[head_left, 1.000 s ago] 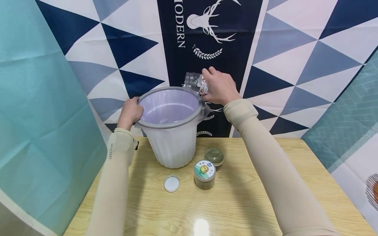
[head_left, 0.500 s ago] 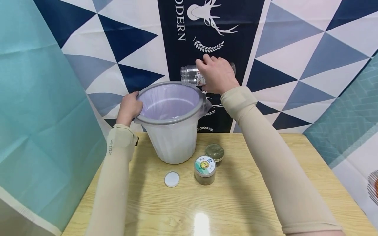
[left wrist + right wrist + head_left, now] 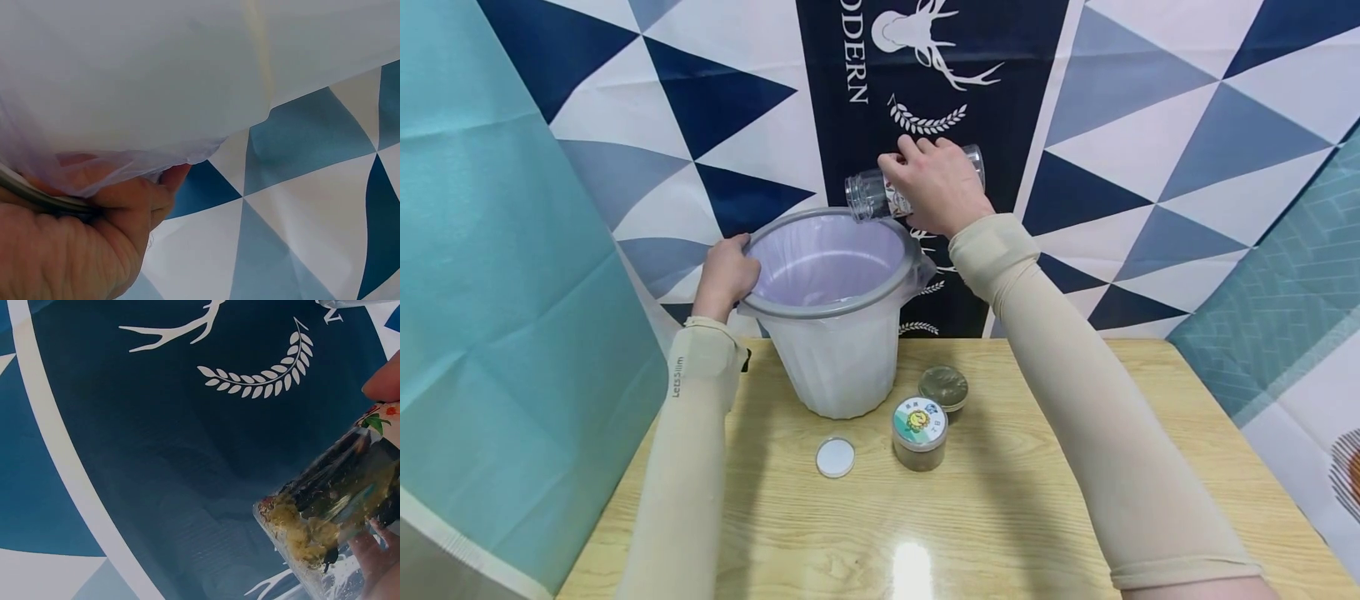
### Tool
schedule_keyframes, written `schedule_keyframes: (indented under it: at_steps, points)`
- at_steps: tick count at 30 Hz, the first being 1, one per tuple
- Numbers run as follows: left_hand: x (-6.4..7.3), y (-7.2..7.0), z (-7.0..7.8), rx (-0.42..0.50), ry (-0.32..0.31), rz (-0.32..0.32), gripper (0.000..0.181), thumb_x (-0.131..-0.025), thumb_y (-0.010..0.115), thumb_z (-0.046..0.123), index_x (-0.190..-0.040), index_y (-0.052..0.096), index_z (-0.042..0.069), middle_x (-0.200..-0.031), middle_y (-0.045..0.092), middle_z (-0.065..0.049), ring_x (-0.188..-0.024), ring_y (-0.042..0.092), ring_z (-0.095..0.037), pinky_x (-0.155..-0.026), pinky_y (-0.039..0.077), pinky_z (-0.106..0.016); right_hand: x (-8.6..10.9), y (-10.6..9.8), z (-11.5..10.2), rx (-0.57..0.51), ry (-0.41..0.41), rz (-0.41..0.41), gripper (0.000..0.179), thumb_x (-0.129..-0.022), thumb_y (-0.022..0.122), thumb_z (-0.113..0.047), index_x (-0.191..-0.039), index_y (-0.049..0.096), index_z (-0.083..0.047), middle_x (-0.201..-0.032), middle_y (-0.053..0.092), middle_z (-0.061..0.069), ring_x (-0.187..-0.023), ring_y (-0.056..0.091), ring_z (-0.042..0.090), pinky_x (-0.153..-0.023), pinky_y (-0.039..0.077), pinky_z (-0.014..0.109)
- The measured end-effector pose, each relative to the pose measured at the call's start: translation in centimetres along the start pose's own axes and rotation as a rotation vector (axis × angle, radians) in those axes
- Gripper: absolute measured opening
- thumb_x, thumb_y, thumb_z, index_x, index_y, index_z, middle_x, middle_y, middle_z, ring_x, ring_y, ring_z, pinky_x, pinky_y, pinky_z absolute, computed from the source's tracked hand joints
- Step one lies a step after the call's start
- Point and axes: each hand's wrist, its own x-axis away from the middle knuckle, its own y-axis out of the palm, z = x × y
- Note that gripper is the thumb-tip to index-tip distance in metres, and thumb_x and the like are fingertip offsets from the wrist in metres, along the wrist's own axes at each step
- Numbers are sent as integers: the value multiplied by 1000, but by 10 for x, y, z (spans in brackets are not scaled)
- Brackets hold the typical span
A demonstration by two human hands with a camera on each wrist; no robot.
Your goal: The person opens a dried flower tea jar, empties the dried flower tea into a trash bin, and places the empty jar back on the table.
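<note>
A white trash can (image 3: pixel 838 367) with a grey rim and a pale purple bag liner stands on the table. My left hand (image 3: pixel 726 275) grips its rim at the left; in the left wrist view, the fingers (image 3: pixel 128 200) curl against the can with liner film around them. My right hand (image 3: pixel 936 187) holds a clear plastic jar (image 3: pixel 868 197) on its side above the can's far right rim. The jar's open mouth points left and slightly down, over the can. Yellowish-brown residue sits at the bottom end of the jar (image 3: pixel 300 534) in the right wrist view.
In front of the can is a small round white lid (image 3: pixel 835 457). A lidded tub (image 3: pixel 920 437) with a green and white sunflower label stands to its right, with a gold-topped tin (image 3: pixel 945 387) close behind. A patterned cloth (image 3: pixel 1120 167) hangs behind the wooden table (image 3: pixel 1000 533).
My right hand has shifted left with the jar, bringing its mouth farther over the can and tipping it downward. My left hand keeps its grip on the rim.
</note>
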Motion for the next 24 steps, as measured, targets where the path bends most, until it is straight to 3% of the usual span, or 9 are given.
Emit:
schedule_keyframes:
  at_steps: [11, 24]
  points:
    - [-1, 0, 1, -8, -9, -4, 65, -95, 38, 3, -160, 32, -2, -165, 33, -25, -153, 31, -43, -126, 27, -52, 1, -6, 2, 69, -46, 1, 45, -84, 73, -3, -126, 55, -9, -119, 59, 19, -98, 63, 38, -84, 53, 49]
    - [-2, 1, -1, -2, -3, -8, 66, -95, 36, 3, -160, 31, -2, -166, 32, -25, -154, 28, -43, -127, 25, -52, 2, -8, 4, 74, -56, 47, 34, -86, 63, 4, -118, 56, -6, -113, 59, 20, -98, 62, 41, -83, 52, 51]
